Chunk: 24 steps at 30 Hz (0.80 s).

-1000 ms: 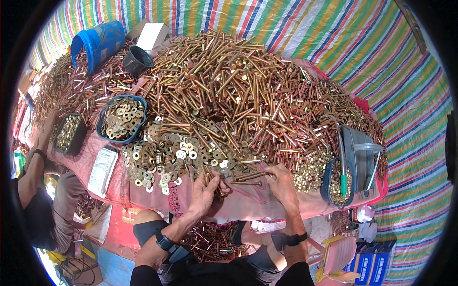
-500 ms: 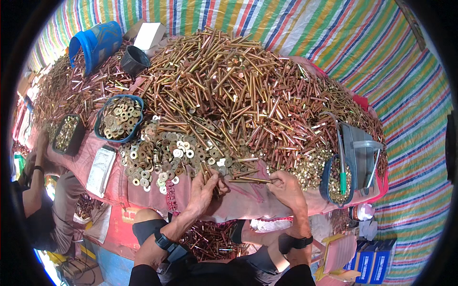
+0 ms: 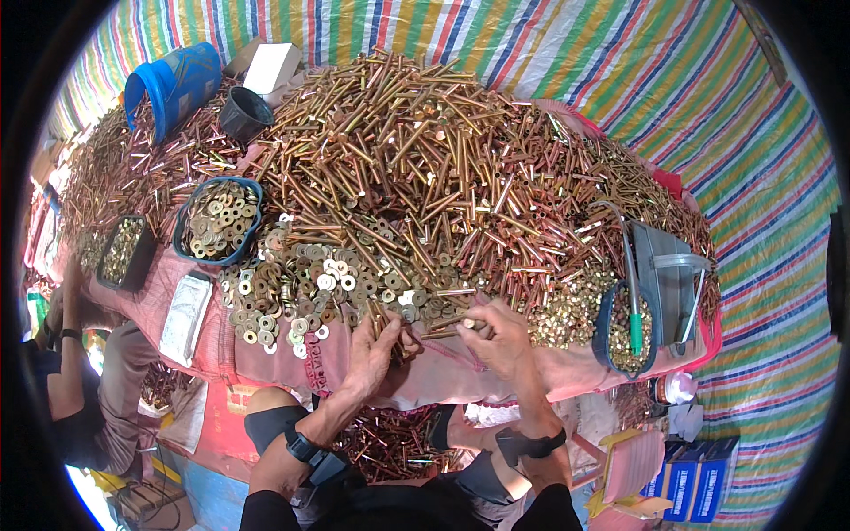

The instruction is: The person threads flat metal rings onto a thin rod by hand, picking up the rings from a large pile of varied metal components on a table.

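My left hand (image 3: 372, 350) is closed around several golden bolts (image 3: 378, 317), which stick up from its fingers at the near edge of the pile. Just to its right, my right hand (image 3: 500, 341) is closed on golden bolts (image 3: 476, 327), their ends showing at the fingertips; the palm hides how many. Another bolt (image 3: 440, 334) points left from beside these fingers, and I cannot tell if it is held. Loose flat washers (image 3: 305, 288) are spread left of my hands. Small brass-coloured nuts (image 3: 567, 323) are heaped to the right.
A large heap of bolts (image 3: 407, 150) covers the pink cloth (image 3: 257, 367). Around it are a blue tub of washers (image 3: 180, 237), dark tubs of nuts (image 3: 133, 274), a blue bucket (image 3: 181, 84), a black cup (image 3: 245, 113) and a grey dustpan (image 3: 660, 283). A co-worker's arm (image 3: 69, 354) is at far left.
My right hand has moved left toward my left hand and turned, so the bolt ends now point up toward me. My left hand has stayed nearly in place with its bolts.
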Each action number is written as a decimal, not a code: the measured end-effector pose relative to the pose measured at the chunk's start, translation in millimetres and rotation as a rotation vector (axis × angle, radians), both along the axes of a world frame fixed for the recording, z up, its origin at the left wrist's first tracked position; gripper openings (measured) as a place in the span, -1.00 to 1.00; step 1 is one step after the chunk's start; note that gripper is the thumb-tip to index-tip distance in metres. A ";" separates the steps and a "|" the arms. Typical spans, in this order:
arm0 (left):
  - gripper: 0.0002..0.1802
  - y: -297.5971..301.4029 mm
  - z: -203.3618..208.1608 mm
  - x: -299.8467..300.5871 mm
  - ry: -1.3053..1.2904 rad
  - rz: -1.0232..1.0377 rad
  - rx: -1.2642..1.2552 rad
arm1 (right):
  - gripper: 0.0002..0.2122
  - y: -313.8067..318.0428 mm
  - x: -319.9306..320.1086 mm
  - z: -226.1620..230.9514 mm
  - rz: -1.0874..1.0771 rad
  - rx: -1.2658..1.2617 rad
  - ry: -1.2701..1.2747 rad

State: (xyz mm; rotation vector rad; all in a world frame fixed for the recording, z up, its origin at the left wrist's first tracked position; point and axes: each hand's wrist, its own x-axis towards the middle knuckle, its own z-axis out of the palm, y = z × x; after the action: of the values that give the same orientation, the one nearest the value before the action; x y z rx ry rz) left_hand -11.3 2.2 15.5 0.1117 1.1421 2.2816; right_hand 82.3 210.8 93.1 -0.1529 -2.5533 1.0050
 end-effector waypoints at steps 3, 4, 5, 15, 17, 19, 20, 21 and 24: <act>-0.84 -1.6 -2.0 -1.4 0.017 -0.007 -0.043 | -0.75 -7.8 -9.8 -3.3 0.081 0.118 0.011; -0.84 -1.7 -3.1 -1.9 0.011 -0.013 -0.048 | -0.73 -9.0 -12.5 -5.1 0.108 0.144 0.038; -0.83 -1.0 -4.2 -2.8 0.005 -0.017 -0.031 | -0.70 -9.7 -13.9 -7.0 0.159 0.208 0.014; -0.83 -3.9 2.9 -3.1 0.028 -0.023 -0.094 | -0.69 -18.5 -19.4 -17.1 0.201 0.375 -0.261; -0.84 -4.1 4.4 -3.7 0.026 -0.022 -0.092 | -0.70 -19.4 -17.5 -15.8 0.214 0.356 -0.300; -0.84 -5.1 5.2 -4.8 0.007 -0.020 -0.094 | -0.70 -20.1 -14.7 -14.5 0.208 0.307 -0.252; -0.84 -5.5 5.6 -5.3 -0.011 -0.025 -0.096 | -0.71 -19.8 -13.1 -13.7 0.205 0.271 -0.248; -0.84 -5.9 6.2 -5.6 -0.056 -0.033 -0.107 | -0.72 -17.7 -11.4 -11.9 0.185 0.236 -0.229; -0.82 -10.9 10.6 -7.2 -0.116 -0.096 -0.147 | -0.74 -10.8 -7.7 -4.9 0.096 0.106 -0.171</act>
State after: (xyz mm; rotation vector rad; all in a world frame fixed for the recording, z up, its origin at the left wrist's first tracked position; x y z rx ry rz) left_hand -18.5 -8.7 26.1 -0.0218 1.2128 2.0843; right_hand 74.6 200.0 88.1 -0.0916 -2.7861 0.9243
